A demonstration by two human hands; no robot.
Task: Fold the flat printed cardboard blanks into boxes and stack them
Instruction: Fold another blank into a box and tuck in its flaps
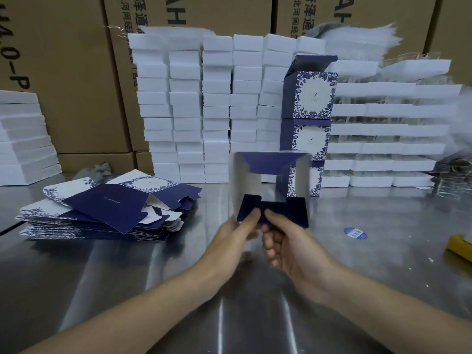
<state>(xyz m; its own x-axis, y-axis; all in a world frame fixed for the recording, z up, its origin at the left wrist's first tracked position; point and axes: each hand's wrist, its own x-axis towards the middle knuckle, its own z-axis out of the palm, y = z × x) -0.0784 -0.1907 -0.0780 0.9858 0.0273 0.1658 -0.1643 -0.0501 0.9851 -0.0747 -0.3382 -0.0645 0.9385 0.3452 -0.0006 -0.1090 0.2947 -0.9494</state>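
half-folded box [270,163] held above steel table [357,277], centre. left hand [237,231] and right hand [288,244] each pinch navy bottom flap. flat blanks [102,208] piled left, finished boxes [310,98] stacked behind.

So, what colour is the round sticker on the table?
The sticker is blue with white print; head view.

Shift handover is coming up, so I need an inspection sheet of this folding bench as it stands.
Surface: steel table, shiny.
Job's things: half-folded box held up; pile of flat blanks at left; stack of finished boxes behind.
Clutter: blue sticker, yellow object at right edge.
Grippers: left hand and right hand pinch the box's dark flaps.
Cables: nothing seen.
Surroundings: white stacks, brown cartons behind.
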